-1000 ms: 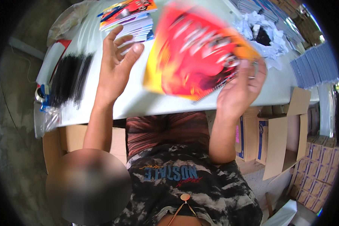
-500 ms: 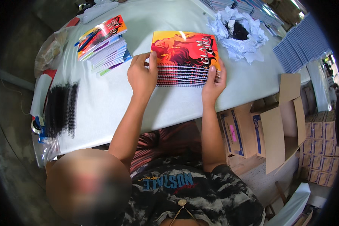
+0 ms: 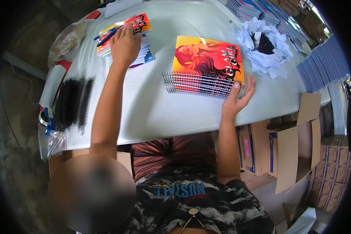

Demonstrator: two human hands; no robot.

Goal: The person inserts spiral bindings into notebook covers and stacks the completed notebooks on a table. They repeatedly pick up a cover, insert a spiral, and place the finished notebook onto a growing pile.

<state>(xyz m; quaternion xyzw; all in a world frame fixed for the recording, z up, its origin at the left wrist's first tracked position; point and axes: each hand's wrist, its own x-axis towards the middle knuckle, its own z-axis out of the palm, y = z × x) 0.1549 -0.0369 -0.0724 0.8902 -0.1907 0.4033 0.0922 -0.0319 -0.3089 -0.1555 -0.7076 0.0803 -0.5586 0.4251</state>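
Observation:
A stack of spiral-bound notebooks (image 3: 206, 58) with red, orange and yellow covers lies in front of me, its coils fanned toward my body. My right hand (image 3: 238, 95) is at the stack's near right corner, thumb against the edge and fingers stretched out apart. Over at the left, my left hand (image 3: 125, 45) lies on a pile of unbound booklets (image 3: 142, 24) with similar covers, its fingers extended and hiding part of the top one. Blue pens (image 3: 106, 36) rest on that pile beside my fingers.
Loose black spiral coils (image 3: 74, 103) lie at the table's left, near a tape dispenser (image 3: 45, 119). Crumpled pale paper (image 3: 243, 37) surrounds black coils (image 3: 264, 43) at the right. Blue-edged notebook stacks (image 3: 323, 62) stand farther right. Open cardboard boxes (image 3: 288, 156) sit below the table edge.
My left hand has left the spiral notebook stack and moved left onto the booklet pile. My right hand stays by the stack's corner, its fingers now more stretched out. The view has shifted slightly.

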